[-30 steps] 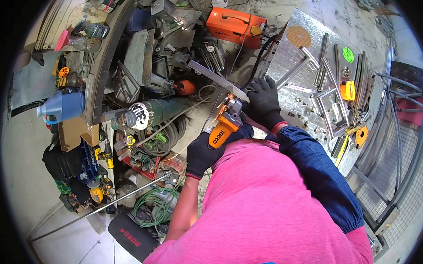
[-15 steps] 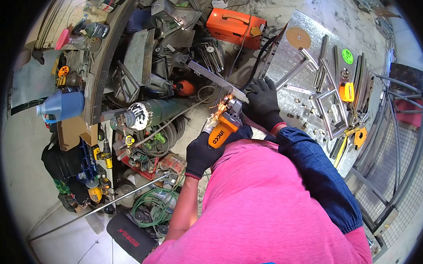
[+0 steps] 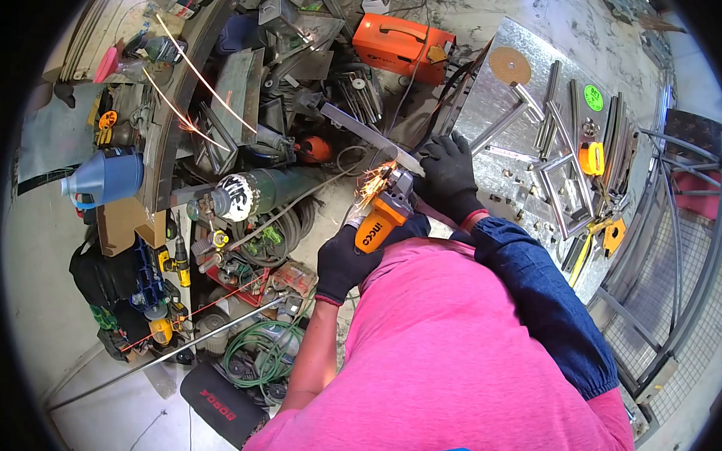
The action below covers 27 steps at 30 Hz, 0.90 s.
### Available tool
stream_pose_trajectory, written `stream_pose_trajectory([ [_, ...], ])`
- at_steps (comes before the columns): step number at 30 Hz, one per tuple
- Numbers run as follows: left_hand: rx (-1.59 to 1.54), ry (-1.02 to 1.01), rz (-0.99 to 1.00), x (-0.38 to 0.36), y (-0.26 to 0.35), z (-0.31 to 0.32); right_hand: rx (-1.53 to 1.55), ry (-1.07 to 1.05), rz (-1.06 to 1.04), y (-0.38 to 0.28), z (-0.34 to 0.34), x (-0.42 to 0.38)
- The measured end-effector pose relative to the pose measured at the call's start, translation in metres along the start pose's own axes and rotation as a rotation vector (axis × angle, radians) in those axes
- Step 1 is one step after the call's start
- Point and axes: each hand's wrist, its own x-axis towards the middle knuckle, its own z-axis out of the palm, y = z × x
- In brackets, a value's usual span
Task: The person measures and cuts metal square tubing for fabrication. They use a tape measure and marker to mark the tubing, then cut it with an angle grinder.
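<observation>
My left hand (image 3: 348, 265), in a black glove, is wrapped round the rear of an orange angle grinder (image 3: 379, 222). Sparks (image 3: 370, 186) spray from the grinder's head on its left side. My right hand (image 3: 450, 177), gloved in black under a denim sleeve, is closed over the near end of a flat metal bar (image 3: 364, 130), just beside the grinder's head. The bar stretches away to the upper left. The grinder's disc and the exact spot where it meets the metal are hidden by the sparks and the tool.
At right, a metal-topped table (image 3: 501, 87) carries metal tubes, a cutting disc (image 3: 510, 65) and a yellow tape measure (image 3: 591, 157). An orange machine (image 3: 403, 48) stands beyond. Leftward are a gas cylinder (image 3: 271, 192), hoses, a blue jug (image 3: 108, 175) and a long rod (image 3: 174, 352).
Long spark streaks now cross the upper left, and a red streak shows at lower left. Both hands and the grinder stay almost in place.
</observation>
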Motion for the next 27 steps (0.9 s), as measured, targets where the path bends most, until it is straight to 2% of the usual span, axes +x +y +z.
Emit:
stream_pose_trajectory([
  [12, 0.0, 0.01, -0.001, 0.0, 0.006, -0.004, -0.005, -0.047, -0.012, 0.003, 0.003, -0.001],
  [27, -0.014, 0.072, 0.051, 0.0, 0.013, -0.005, 0.02, 0.008, -0.008, 0.002, 0.002, 0.0],
])
